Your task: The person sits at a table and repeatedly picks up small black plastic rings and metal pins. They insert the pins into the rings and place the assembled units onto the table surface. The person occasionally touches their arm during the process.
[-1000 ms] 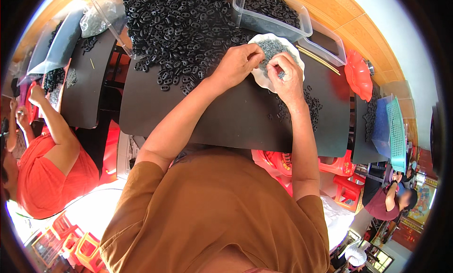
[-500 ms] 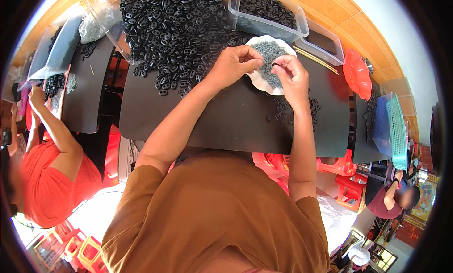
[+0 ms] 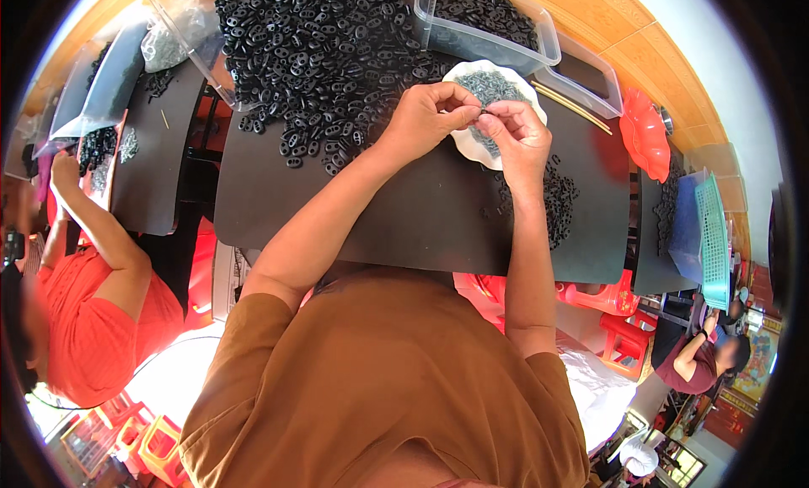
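Red shirt [image 3: 114,319]: on a co-worker at far left, one bare hand [image 3: 63,169] raised beside the pieces on the neighbouring table [image 3: 152,185].
Clear bag [image 3: 173,41]: crumpled, at that table's back, next to a clear-walled bin [image 3: 114,88].
Black pile [image 3: 316,58]: many small ovals with holes, heaped at the back of the dark table [image 3: 371,227], left of the bowl and beyond the left wrist.
Left hand [image 3: 431,117]: thumb and forefinger drawn narrow, their tips meeting those of the other hand; I cannot tell whether they grip anything themselves.
Small dark piece [image 3: 481,112]: a sliver between the two sets of fingertips, mostly covered, above the bowl; its shape is too small to make out.
Black-filled tub [image 3: 484,37]: clear plastic, just behind the bowl.
White bowl [image 3: 474,151]: wavy-rimmed, below both hands, partly hidden by them.
Grey pieces [image 3: 491,85]: slim and many, spread in the bowl, beyond and beneath the fingertips.
Right hand [image 3: 521,142]: thumb and forefinger pinched on the small dark piece, over the bowl's right part.
Black bits [image 3: 558,206]: loose on the table, right of the right wrist.
Thin sticks [image 3: 573,108]: lying together right of the bowl.
Red dish [image 3: 645,134]: wavy-edged, tilted, beyond the sticks.
Turquoise basket [image 3: 715,244]: far right, against a blue container [image 3: 687,222].
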Available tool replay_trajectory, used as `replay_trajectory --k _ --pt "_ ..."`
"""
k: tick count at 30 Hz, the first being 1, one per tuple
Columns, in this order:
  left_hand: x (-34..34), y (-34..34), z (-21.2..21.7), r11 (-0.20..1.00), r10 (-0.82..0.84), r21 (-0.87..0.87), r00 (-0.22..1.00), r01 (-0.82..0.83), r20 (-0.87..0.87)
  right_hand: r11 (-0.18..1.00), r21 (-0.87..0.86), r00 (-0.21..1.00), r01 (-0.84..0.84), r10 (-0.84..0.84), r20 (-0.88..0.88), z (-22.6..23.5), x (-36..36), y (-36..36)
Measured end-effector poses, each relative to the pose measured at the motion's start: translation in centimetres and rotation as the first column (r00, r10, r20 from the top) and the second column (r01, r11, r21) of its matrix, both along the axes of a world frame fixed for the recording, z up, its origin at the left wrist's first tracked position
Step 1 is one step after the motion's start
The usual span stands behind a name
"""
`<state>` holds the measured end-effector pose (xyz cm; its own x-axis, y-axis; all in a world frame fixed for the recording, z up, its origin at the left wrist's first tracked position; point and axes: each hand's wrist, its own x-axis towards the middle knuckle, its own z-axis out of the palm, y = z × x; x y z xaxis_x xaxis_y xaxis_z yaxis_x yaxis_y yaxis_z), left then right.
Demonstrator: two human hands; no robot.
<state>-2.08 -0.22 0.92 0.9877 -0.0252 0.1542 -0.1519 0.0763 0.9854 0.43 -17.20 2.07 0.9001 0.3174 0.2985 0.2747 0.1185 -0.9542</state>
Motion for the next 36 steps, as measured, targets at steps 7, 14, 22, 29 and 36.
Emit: replay_trajectory --k 7,14,22,29,36 --pt "-0.2 0.3 0.4 0.997 -0.058 -0.054 0.998 0.058 0.004 0.998 -0.059 1.000 -0.009 0.010 0.004 -0.1 0.1 -0.4" --pt "-0.1 0.1 -0.1 0.999 -0.052 -0.010 0.999 0.052 -0.014 0.999 0.038 0.999 -0.015 0.017 -0.051 0.1 -0.2 -0.2" --pt "0.1 -0.2 -0.4 0.949 -0.152 -0.289 0.986 0.127 -0.062 0.997 0.073 0.999 -0.027 0.030 -0.039 -1.0 0.3 -0.7" --pt "-0.1 0.1 0.0 0.980 -0.118 -0.161 0.993 0.114 -0.017 1.000 0.017 1.000 -0.017 0.018 -0.019 -0.5 -0.1 -0.4" --pt "-0.3 0.5 0.6 0.994 -0.022 0.106 0.999 0.019 0.025 0.994 -0.109 0.998 -0.010 0.017 0.060 -0.6 -0.3 -0.5"
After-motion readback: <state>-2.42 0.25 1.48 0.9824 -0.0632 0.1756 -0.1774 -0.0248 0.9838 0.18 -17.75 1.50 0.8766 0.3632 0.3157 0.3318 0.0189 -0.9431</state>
